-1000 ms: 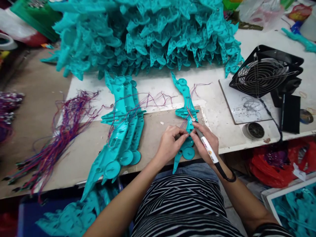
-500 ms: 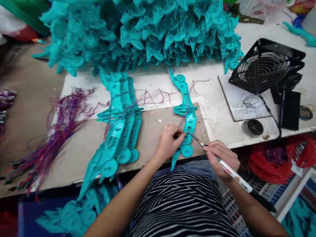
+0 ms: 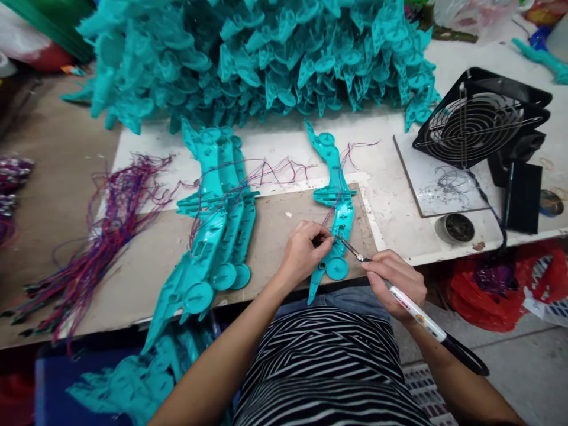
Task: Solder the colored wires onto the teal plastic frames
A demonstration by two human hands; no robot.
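- The left hand [image 3: 304, 251] is resting at the near edge of the counter [image 3: 66, 160], thumb and forefinger pinching closed on what looks to be an end of the thin red and blue wires [image 3: 361, 144], right against the long teal plastic shell [image 3: 341, 210]
- The right hand [image 3: 393, 281] is wrapping its fingers shut, pen-fashion, round the white-barrelled soldering iron with the black cord [image 3: 417, 316], whose metal tip is touching the shell just beside the left fingertips
- The shell is lying lengthwise on the brown board [image 3: 275, 231] at the near edge, right of the middle, its round end pointing towards the person's striped shirt
- A stack of matching teal shells [image 3: 222, 236] is lying to its left, a loose bundle of red and blue wire [image 3: 110, 225] is spreading towards the left edge, and a big heap of teal shells [image 3: 266, 59] is filling the far side
- A black wire-guarded fan [image 3: 474, 127] is standing near the right edge, with a small round tin [image 3: 459, 228] just in front of it
- The work in hand is calling, as I judge it, for a still wire and a brief touch of the iron
- The pinching fingers are sitting very near the hot tip, so gripping a little further back along the wire is looking safer, and lingering is risking melted plastic around the joint
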